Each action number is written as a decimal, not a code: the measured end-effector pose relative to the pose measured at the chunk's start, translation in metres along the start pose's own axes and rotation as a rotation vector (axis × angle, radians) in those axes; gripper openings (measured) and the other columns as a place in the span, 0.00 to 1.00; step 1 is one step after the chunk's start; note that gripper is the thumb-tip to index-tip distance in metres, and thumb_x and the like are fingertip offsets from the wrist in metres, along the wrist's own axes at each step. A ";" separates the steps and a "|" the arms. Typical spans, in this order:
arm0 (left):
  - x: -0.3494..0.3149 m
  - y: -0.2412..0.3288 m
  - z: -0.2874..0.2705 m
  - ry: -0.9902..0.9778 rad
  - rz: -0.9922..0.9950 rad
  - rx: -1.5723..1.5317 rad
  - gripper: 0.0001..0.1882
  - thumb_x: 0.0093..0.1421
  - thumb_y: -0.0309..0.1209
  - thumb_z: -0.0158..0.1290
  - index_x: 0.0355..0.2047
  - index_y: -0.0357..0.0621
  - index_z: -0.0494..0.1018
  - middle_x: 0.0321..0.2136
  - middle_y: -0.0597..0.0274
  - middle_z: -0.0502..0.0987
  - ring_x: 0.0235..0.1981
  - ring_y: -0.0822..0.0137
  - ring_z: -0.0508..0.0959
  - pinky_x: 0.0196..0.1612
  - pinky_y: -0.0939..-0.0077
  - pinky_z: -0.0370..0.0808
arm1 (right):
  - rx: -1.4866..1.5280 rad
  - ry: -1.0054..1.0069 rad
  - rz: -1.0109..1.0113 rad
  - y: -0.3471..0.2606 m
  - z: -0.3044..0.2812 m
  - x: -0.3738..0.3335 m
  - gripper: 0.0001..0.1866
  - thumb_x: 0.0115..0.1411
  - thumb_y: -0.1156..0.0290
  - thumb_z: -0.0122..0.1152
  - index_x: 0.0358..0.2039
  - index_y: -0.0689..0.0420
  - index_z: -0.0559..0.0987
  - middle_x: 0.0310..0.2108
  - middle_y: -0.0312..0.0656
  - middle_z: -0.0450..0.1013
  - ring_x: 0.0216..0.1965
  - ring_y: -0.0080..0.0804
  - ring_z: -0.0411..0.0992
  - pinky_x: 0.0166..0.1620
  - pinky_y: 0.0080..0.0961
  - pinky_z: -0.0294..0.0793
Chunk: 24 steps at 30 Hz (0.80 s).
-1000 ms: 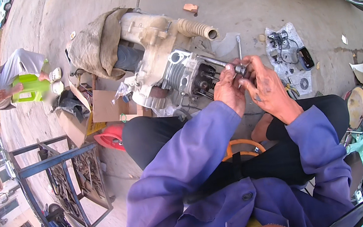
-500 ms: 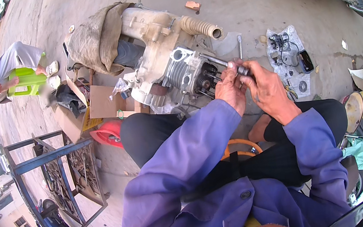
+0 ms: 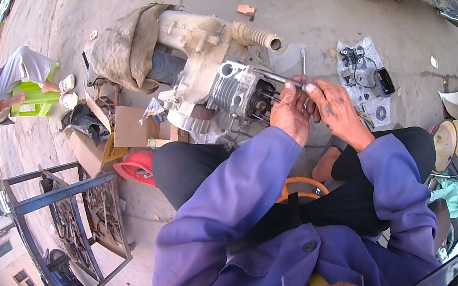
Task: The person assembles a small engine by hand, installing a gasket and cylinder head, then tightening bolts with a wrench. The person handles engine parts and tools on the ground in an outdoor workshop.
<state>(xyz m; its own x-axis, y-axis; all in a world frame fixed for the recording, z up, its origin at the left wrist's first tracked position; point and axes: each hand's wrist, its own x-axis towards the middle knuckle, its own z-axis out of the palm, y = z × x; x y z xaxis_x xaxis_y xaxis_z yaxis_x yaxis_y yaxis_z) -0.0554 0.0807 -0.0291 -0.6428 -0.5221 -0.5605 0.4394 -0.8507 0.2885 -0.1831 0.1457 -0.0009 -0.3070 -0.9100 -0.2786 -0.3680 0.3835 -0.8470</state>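
My left hand (image 3: 291, 113) and my right hand (image 3: 334, 109) meet beside the open end of a dusty engine (image 3: 192, 57). Between them they pinch the near end of a silver metal rod (image 3: 273, 76). I cannot tell what kind of tool it is, as fingers cover that end. The rod slants up and left along the edge of the finned cylinder (image 3: 227, 90). Below it, the dark valve spring (image 3: 262, 101) and several studs show in the uncovered cylinder head. A ribbed hose (image 3: 250, 35) juts from the engine.
A wrench (image 3: 304, 60) lies on the concrete beyond my hands. Small parts rest on a plastic sheet (image 3: 368, 48) to the right. Cardboard boxes (image 3: 134, 125), a red helmet-like shell (image 3: 137, 168) and a metal frame (image 3: 70, 195) stand left. A person (image 3: 5, 90) sits at far left.
My right hand has shifted its fingers, flattening over the rod's near end. The dark cylindrical end seen between the hands before is now covered. My left hand has barely moved.
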 end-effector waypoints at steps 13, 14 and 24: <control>0.001 0.003 -0.002 -0.002 -0.021 -0.070 0.10 0.70 0.38 0.52 0.44 0.46 0.75 0.37 0.63 0.78 0.36 0.68 0.76 0.39 0.70 0.73 | 0.132 -0.056 0.107 -0.008 -0.003 0.000 0.13 0.63 0.73 0.62 0.47 0.63 0.75 0.28 0.50 0.75 0.26 0.43 0.76 0.30 0.34 0.74; 0.002 0.006 -0.010 -0.073 -0.065 -0.059 0.10 0.70 0.38 0.53 0.43 0.46 0.75 0.37 0.63 0.78 0.36 0.69 0.76 0.39 0.70 0.73 | 0.160 -0.089 0.140 -0.010 -0.004 0.001 0.13 0.63 0.73 0.62 0.46 0.63 0.75 0.28 0.50 0.75 0.26 0.43 0.76 0.31 0.34 0.75; 0.006 -0.002 -0.007 0.027 0.032 -0.026 0.13 0.72 0.40 0.49 0.47 0.44 0.73 0.40 0.62 0.77 0.39 0.65 0.76 0.39 0.67 0.75 | 0.168 0.027 0.143 -0.013 -0.001 0.005 0.18 0.69 0.61 0.55 0.49 0.64 0.74 0.28 0.53 0.76 0.29 0.48 0.78 0.30 0.34 0.75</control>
<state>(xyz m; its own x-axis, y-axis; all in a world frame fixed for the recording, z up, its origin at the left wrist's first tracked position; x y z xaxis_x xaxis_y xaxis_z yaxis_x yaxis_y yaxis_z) -0.0562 0.0793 -0.0384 -0.6116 -0.5466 -0.5719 0.4753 -0.8318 0.2867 -0.1806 0.1366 0.0097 -0.3701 -0.8425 -0.3914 -0.1679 0.4750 -0.8638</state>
